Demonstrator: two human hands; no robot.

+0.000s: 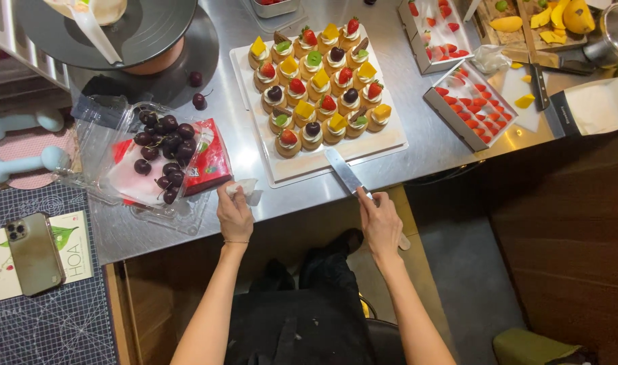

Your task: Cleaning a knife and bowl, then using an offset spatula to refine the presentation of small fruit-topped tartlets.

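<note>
Palette knife (345,172): one, flat steel blade, lying on the tabletop (430,145) edge, tip touching the white tray (390,143).
Left hand (235,213): fingers curled tight around a crumpled white tissue (241,187), just beside the cherry pack (162,157).
Tartlets: twenty-three on the tray, topped with strawberry, mango, cherry, or kiwi.
Right hand (380,223): fingers closed on the knife's handle.
Strawberry boxes: two, far right.

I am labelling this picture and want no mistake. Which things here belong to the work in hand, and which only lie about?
In hand:
- palette knife, held by right hand
- white tissue, held by left hand
- tray of fruit tartlets

Lying about:
- cherries in plastic box
- phone
- strawberry trays
- mango on board
</note>
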